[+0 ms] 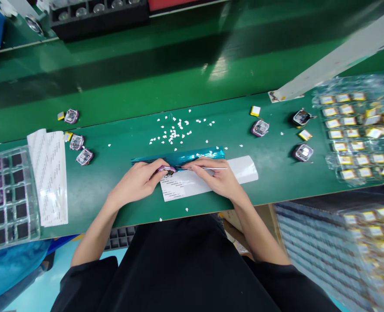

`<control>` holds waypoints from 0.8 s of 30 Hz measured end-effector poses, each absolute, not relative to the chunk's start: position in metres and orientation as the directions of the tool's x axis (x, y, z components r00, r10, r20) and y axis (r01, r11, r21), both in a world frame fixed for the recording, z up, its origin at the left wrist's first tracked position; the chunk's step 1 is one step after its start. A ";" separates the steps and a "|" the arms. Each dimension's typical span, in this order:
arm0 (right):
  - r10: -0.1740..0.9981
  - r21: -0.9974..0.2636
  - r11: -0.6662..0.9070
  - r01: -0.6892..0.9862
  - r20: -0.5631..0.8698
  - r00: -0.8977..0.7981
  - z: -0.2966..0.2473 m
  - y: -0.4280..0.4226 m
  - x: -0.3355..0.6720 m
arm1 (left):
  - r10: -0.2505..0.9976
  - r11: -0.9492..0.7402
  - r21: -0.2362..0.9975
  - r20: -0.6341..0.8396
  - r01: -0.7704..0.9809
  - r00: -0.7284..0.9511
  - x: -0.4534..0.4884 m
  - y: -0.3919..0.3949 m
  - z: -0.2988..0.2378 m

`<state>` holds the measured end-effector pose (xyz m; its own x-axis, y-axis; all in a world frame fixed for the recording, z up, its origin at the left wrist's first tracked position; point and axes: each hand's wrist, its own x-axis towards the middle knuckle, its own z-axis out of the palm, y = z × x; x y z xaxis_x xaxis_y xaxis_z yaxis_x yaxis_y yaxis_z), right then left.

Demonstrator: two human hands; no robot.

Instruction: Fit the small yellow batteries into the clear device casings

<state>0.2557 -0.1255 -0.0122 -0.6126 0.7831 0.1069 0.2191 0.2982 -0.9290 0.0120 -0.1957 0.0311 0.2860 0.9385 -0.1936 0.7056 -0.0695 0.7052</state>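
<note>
My left hand (142,179) is closed on a small purple-rimmed device casing (169,170), its inside partly hidden by my fingers. In my right hand (215,175) is a pair of thin metal tweezers (208,168), their tips pointing left at the casing. Both hands rest over a white printed backing sheet (178,190). Just behind them lies a shiny blue film (192,154). Many tiny white paper bits (174,135) are scattered on the green bench (126,212) beyond the film.
Opened casings (260,128) with small yellow-edged batteries (255,111) sit to the right, near a plastic tray of batteries (348,134). On the left are more casings (76,142), a backing sheet (53,182) and a clear compartment tray (11,199). A pale post (335,56) rises at right.
</note>
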 end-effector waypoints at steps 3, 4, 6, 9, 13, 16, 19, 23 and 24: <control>0.779 -0.915 0.314 0.253 0.096 -0.620 -0.014 -0.124 0.256 | 0.915 -0.124 0.637 -0.224 0.761 0.336 0.013 -0.197 0.029; 0.771 -0.906 0.339 0.253 0.113 -0.627 -0.015 -0.124 0.256 | 0.909 -0.140 0.615 -0.230 0.776 0.347 0.014 -0.198 0.028; 0.720 -0.878 0.429 0.213 0.189 -0.668 -0.018 -0.123 0.257 | 0.907 -0.172 0.575 -0.223 0.800 0.356 0.014 -0.199 0.026; 0.585 -0.799 0.589 0.123 0.317 -0.747 -0.025 -0.121 0.258 | 0.912 -0.218 0.525 -0.190 0.822 0.363 0.017 -0.199 0.022; 0.532 -0.674 0.725 0.145 0.413 -0.739 -0.025 -0.115 0.257 | 0.920 -0.253 0.471 -0.152 0.845 0.361 0.020 -0.198 0.019; 0.551 -0.659 0.742 0.122 0.496 -0.672 -0.010 -0.104 0.251 | 0.923 -0.286 0.486 -0.091 0.826 0.373 0.022 -0.198 0.020; 0.611 -0.713 0.695 0.093 0.517 -0.600 0.008 -0.092 0.240 | 0.927 -0.317 0.686 0.078 0.655 0.366 0.023 -0.200 0.024; 0.673 -0.764 0.638 0.096 0.492 -0.552 0.017 -0.082 0.225 | 0.989 0.021 0.987 0.003 0.157 -0.146 0.016 -0.197 0.027; 0.671 -0.763 0.640 0.091 0.498 -0.549 0.015 -0.082 0.222 | 0.966 0.116 0.993 -0.106 0.026 -0.235 0.013 -0.195 0.027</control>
